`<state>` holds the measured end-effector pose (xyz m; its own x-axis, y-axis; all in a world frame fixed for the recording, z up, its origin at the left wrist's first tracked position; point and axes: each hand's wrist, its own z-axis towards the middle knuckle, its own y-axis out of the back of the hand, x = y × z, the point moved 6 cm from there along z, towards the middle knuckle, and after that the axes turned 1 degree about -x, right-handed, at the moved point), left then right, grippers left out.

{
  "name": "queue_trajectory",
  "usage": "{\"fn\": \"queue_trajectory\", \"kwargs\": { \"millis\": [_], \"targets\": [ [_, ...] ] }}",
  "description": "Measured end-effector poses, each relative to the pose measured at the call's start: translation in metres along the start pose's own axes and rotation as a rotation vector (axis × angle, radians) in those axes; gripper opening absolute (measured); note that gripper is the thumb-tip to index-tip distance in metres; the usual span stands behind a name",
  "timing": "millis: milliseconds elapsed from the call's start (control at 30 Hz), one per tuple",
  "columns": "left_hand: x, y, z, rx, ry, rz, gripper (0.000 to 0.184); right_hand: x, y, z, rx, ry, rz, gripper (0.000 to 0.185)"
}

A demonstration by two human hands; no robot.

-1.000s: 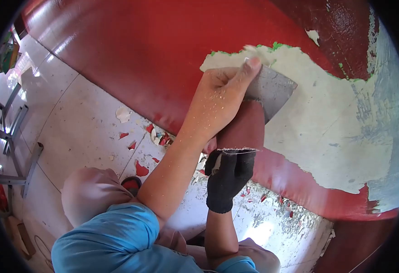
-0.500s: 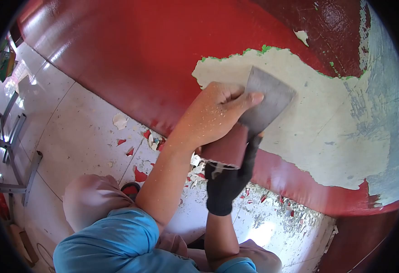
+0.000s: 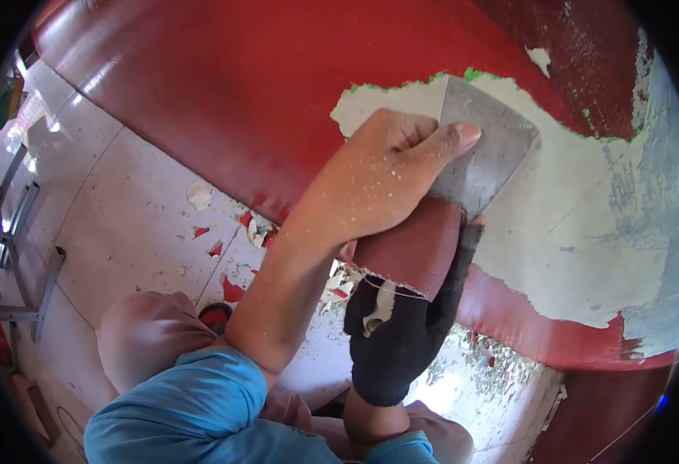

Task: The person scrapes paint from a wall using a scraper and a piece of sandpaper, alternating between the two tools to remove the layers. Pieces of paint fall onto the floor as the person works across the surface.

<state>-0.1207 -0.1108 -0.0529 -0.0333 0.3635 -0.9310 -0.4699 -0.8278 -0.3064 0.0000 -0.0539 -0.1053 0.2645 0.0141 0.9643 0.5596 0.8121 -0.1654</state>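
My left hand (image 3: 390, 174) is bare and dusted with pale specks. Its thumb presses on the flat metal blade of a putty knife (image 3: 490, 147), in front of the wall; any handle is hidden. My right hand (image 3: 401, 336), in a black glove with a bare fingertip showing, is below, curled round a reddish-brown sheet with a frayed edge that looks like sandpaper (image 3: 413, 247). The sheet lies against the blade's lower end and under my left hand. A pale curled piece (image 3: 380, 308) shows against the glove's palm. Behind is a bared pale patch (image 3: 564, 216) on the wall.
Glossy red paint (image 3: 223, 85) surrounds the patch, with green bits along its ragged edge. Paint chips (image 3: 233, 290) litter the tiled floor (image 3: 134, 209) at the wall's foot. A metal frame (image 3: 26, 255) stands at the left.
Both hands have shifted a little right in the view, the putty knife and sheet with them. The knife is slightly higher, and more of the glove's palm and the pale piece shows.
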Motion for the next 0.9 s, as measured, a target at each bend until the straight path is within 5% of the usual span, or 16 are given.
{"fn": "queue_trajectory", "kwargs": {
  "millis": [200, 300, 533, 700, 900],
  "targets": [
    [-0.008, -0.004, -0.002, -0.046, -0.097, -0.063, 0.048, 0.007, -0.014, -0.004, 0.021, 0.038, 0.157, 0.072],
    [-0.019, 0.003, 0.008, -0.113, -0.228, 0.204, 0.05, 0.001, -0.013, -0.005, 0.071, -0.034, 0.18, 0.072],
    [-0.013, 0.005, -0.005, -0.07, -0.102, 0.181, 0.047, 0.0, -0.018, -0.007, 0.079, -0.119, 0.266, 0.072],
    [-0.045, 0.001, 0.009, -0.232, -0.381, 0.31, 0.043, 0.002, -0.016, 0.002, 0.097, -0.051, 0.211, 0.065],
    [-0.033, -0.002, -0.003, -0.054, -0.177, 0.213, 0.045, 0.024, -0.025, 0.002, 0.069, 0.016, 0.215, 0.058]
  ]
}}
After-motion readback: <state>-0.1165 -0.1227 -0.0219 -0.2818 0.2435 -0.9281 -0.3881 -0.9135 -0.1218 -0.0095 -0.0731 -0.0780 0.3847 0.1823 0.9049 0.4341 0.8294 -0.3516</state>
